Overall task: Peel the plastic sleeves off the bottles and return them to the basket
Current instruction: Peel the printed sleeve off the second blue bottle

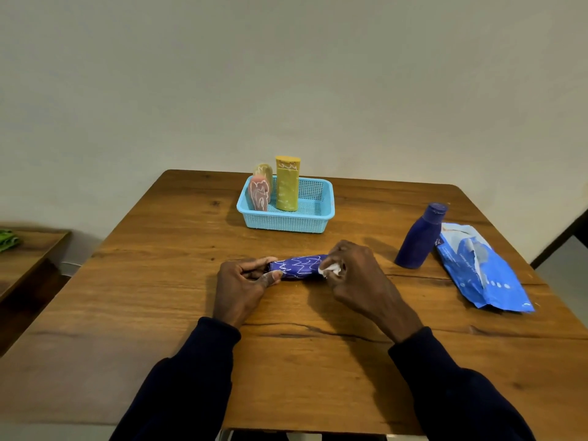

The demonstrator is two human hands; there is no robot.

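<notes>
The purple bottle point(299, 266), marked with white squiggles, lies on its side on the bench point(159, 281) at centre, in front of the basket point(286, 222). Its long axis runs left to right, parallel to the near bench edge.

The left hand point(245, 281) grips the bottle's left end, fingers point(257, 262) and thumb curled round it. The right hand point(356, 275) sits at the right end, fingers point(342, 253) curled, pinching a white wad point(331, 269) against the bottle. Which end carries the cap cannot be told.

The light blue basket holds three upright bottles: a pink bottle point(260, 195) at front left, a beige bottle point(265, 170) behind it and a yellow bottle point(287, 186) to their right.

A dark blue bottle point(420, 240) stands cap up at right, just beside a blue packet point(477, 272)
</notes>
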